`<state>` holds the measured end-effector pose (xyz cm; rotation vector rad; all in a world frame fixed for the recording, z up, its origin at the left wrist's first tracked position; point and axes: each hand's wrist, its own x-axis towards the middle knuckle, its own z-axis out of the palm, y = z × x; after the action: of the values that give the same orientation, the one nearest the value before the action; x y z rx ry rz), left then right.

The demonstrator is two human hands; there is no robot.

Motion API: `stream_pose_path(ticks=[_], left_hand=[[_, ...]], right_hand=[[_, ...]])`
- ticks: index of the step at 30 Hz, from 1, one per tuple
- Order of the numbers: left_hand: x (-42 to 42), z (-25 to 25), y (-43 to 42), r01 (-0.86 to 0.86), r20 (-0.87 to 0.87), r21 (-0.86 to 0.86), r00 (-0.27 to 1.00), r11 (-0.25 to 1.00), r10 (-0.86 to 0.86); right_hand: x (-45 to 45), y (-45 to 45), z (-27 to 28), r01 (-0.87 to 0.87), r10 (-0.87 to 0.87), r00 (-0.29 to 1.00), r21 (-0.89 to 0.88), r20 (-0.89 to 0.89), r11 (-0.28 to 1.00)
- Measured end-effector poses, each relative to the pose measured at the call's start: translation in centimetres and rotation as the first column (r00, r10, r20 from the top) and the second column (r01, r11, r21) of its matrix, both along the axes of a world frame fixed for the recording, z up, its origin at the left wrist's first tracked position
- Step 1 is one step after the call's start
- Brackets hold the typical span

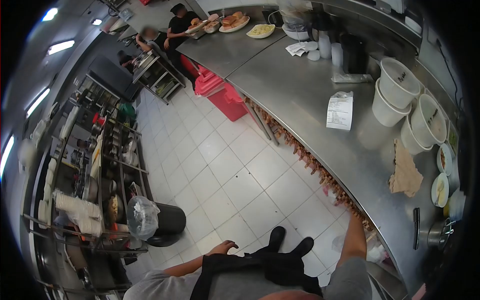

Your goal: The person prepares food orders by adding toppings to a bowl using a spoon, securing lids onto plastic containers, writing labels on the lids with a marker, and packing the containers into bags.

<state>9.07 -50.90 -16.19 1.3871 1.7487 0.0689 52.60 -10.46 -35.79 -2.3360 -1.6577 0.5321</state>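
My left hand [223,247] hangs in front of my dark apron [220,270], above the tiled floor. Its fingers are loosely bent and apart, with nothing in them. On the other side, my right hand [356,220] reaches to the edge of the steel counter [320,150]. The fingers there go out of sight beside a long band of small brown pieces [305,157] under that edge, so I cannot see what they touch. A clear plastic bag [340,244] lies near my right forearm.
On the counter are a printed receipt [340,112], white buckets [395,92], torn cardboard [405,170] and plates of food [234,21]. A red bin [220,95] stands beside it. To the left are a black bin [170,222] and loaded shelving [95,175]. People work at the back.
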Motion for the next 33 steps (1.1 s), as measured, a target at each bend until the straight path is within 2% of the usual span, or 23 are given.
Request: stream_pose_path(ticks=[3,5,6,7,8,9,10,11,12,13,14,15,16,17,18,19,20,22,24,27,29,32,33], left_hand=[[-0.3,-0.9,-1.2,0.009,0.066,-0.119,0.998,0.993,-0.001],[-0.4,-1.2,-2.0,0.098,0.098,-0.232,0.992,0.968,-0.077],[-0.5,-1.0,-2.4,0.114,0.111,-0.241,0.990,0.964,-0.089],[-0.9,-0.9,-2.7,0.132,0.121,-0.247,0.987,0.960,-0.105],[-0.9,-0.7,-3.0,0.133,0.118,-0.236,0.987,0.963,-0.107],[-1.1,-0.7,-3.3,0.130,0.116,-0.221,0.988,0.967,-0.106],[-1.0,-0.5,-3.3,0.121,0.110,-0.200,0.989,0.972,-0.100],[-0.9,-0.6,-3.2,0.113,0.106,-0.171,0.990,0.979,-0.096],[-0.7,-0.5,-2.7,0.100,0.108,-0.137,0.990,0.986,-0.085],[-0.5,-0.5,-1.9,0.070,0.116,-0.094,0.991,0.993,-0.059],[-0.4,-0.5,-0.7,0.028,0.124,-0.045,0.992,0.999,-0.022],[-0.3,0.1,0.8,-0.048,0.153,0.009,0.987,0.999,0.046],[-0.3,0.5,2.5,-0.143,0.194,0.059,0.972,0.988,0.129],[-0.1,1.2,4.3,-0.248,0.256,0.101,0.942,0.964,0.215],[-0.1,2.2,6.1,-0.368,0.345,0.132,0.887,0.920,0.305],[-0.4,3.2,7.9,-0.483,0.445,0.145,0.811,0.863,0.379],[-0.6,4.6,9.9,-0.614,0.585,0.137,0.683,0.777,0.437],[-1.4,7.8,12.7,-0.779,0.839,0.078,0.389,0.623,0.381],[-2.3,12.1,14.3,-0.826,0.986,-0.002,0.091,0.563,0.137],[-2.7,19.0,15.6,-0.703,0.949,-0.019,-0.237,0.711,-0.209],[-1.7,22.7,16.6,-0.579,0.927,-0.052,-0.331,0.813,-0.176],[-0.3,22.6,20.4,-0.458,0.927,-0.125,-0.369,0.880,-0.061],[1.1,23.1,22.0,-0.505,0.986,-0.062,-0.164,0.861,-0.025]], right_hand=[[-0.9,-3.5,-2.4,-0.151,0.143,0.988,0.139,0.066,0.979],[-3.6,-9.1,-5.0,-0.421,0.403,0.907,0.197,0.123,0.886],[-5.7,-12.2,-5.9,-0.519,0.522,0.853,0.153,0.023,0.841],[-9.1,-15.3,-5.0,-0.463,0.418,0.758,0.039,-0.501,0.886],[-12.5,-18.3,-3.8,-0.261,-0.103,0.288,-0.181,-0.952,0.948],[-16.1,-21.4,-2.3,-0.149,-0.480,-0.034,-0.471,-0.877,0.870],[-19.6,-23.3,-0.8,-0.169,-0.494,-0.210,-0.467,-0.844,0.868],[-21.6,-23.8,5.9,-0.450,0.253,0.275,0.108,-0.928,0.887],[-24.2,-23.9,12.8,-0.448,0.339,0.315,0.176,-0.886,0.877],[-25.9,-22.3,16.3,-0.556,0.271,0.076,0.184,-0.960,0.810],[-26.1,-21.0,24.9,-0.584,0.372,0.135,0.230,-0.918,0.779],[-26.3,-20.0,30.7,-0.526,0.422,0.186,0.273,-0.887,0.806],[-24.7,-18.6,36.9,-0.515,0.273,0.079,0.195,-0.959,0.834],[-23.3,-17.7,40.5,-0.426,0.351,0.104,0.277,-0.931,0.861],[-22.2,-16.7,42.6,-0.214,0.458,-0.145,0.480,-0.877,0.851],[-20.0,-16.9,45.5,-0.159,0.306,-0.343,0.376,-0.888,0.913],[-17.7,-17.0,47.6,-0.131,0.246,-0.390,0.318,-0.887,0.939],[-14.2,-17.6,48.6,-0.009,0.339,-0.384,0.370,-0.859,0.929],[-10.8,-18.6,47.0,0.045,0.397,-0.267,0.400,-0.878,0.916],[-6.6,-21.0,42.3,0.127,0.441,-0.055,0.432,-0.896,0.893],[-4.2,-22.0,36.9,0.149,0.484,0.116,0.497,-0.867,0.855],[-4.9,-23.2,32.1,0.319,0.448,0.209,0.494,-0.869,0.809],[-5.3,-22.8,30.8,0.362,0.421,0.305,0.512,-0.855,0.779]])
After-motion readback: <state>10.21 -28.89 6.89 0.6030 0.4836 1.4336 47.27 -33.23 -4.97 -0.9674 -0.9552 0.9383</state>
